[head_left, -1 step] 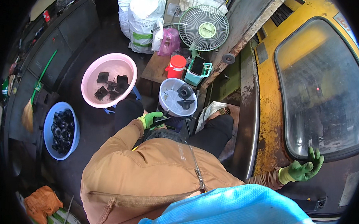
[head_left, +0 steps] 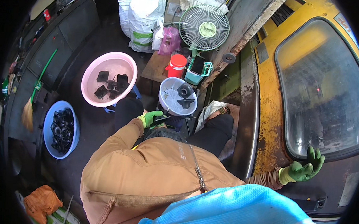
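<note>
My left hand (head_left: 150,119), in a green and yellow glove, is over my lap with its fingers wrapped round a dark, flat-looking piece (head_left: 161,121). Its exact kind cannot be made out. Just beyond it, a light blue round basin (head_left: 168,96) holds a few black moulded parts, one of them a ring-like black part (head_left: 185,91). Out to the right, my gloved right hand (head_left: 304,168) is raised with the fingers spread and nothing in them. It is beside the lower edge of the window (head_left: 320,89) in a worn yellow machine door (head_left: 268,127).
On a blue stand, a pink basin (head_left: 89,91) holds black square pieces. A blue tub (head_left: 76,136) full of black parts stands at the left, near a broom (head_left: 28,116). Ahead are a red jug (head_left: 176,64), a teal basket (head_left: 193,78), a green fan (head_left: 203,28) and white sacks (head_left: 145,20).
</note>
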`<action>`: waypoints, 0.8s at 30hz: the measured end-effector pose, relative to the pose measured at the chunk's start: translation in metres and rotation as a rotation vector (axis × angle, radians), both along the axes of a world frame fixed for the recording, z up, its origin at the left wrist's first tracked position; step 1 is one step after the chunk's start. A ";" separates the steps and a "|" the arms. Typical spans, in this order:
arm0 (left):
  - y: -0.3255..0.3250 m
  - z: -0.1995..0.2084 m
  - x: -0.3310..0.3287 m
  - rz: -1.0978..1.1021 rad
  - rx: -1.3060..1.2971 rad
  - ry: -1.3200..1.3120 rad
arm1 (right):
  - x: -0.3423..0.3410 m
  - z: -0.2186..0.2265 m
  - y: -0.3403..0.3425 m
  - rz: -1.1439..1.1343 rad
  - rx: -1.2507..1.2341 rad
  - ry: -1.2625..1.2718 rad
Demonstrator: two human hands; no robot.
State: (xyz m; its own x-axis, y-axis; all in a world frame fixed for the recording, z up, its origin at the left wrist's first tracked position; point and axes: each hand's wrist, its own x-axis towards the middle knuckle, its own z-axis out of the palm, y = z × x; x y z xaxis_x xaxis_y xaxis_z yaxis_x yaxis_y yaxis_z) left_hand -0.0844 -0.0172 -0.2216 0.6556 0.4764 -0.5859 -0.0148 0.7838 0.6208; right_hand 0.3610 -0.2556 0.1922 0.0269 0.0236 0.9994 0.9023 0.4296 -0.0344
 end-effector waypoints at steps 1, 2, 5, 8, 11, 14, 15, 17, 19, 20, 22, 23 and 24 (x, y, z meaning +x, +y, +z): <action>0.001 -0.001 0.000 -0.005 0.001 -0.028 | -0.002 0.000 -0.001 0.204 -0.051 0.103; 0.003 -0.002 -0.001 -0.024 -0.009 0.000 | -0.004 0.000 -0.001 0.423 -0.054 0.242; 0.011 -0.007 -0.003 -0.010 0.006 0.010 | -0.003 -0.003 -0.002 0.628 -0.095 0.269; 0.016 -0.010 -0.003 -0.032 0.013 0.000 | 0.008 -0.005 -0.006 0.782 -0.079 0.189; 0.014 -0.010 -0.003 -0.017 0.016 -0.007 | 0.025 -0.007 -0.012 0.816 -0.115 0.148; 0.011 -0.008 -0.002 0.031 0.013 0.008 | 0.035 -0.009 -0.017 0.831 -0.164 0.157; 0.010 -0.008 -0.003 0.044 0.012 0.013 | 0.036 -0.009 -0.018 0.851 -0.182 0.144; 0.011 -0.008 -0.004 0.012 -0.033 -0.086 | 0.036 -0.009 -0.019 0.850 -0.214 0.127; 0.013 -0.011 -0.004 0.012 0.000 -0.031 | 0.032 -0.008 -0.018 0.880 -0.270 0.152; 0.014 -0.013 -0.004 -0.003 0.010 -0.037 | 0.030 -0.008 -0.016 0.895 -0.274 0.155; 0.015 -0.018 -0.004 0.022 0.001 -0.066 | 0.025 -0.008 -0.015 0.877 -0.296 0.192; 0.014 -0.020 -0.004 0.058 -0.017 -0.081 | 0.023 -0.008 -0.015 0.814 -0.321 0.199; 0.014 -0.022 -0.004 0.059 -0.065 -0.151 | 0.021 -0.009 -0.014 0.786 -0.336 0.217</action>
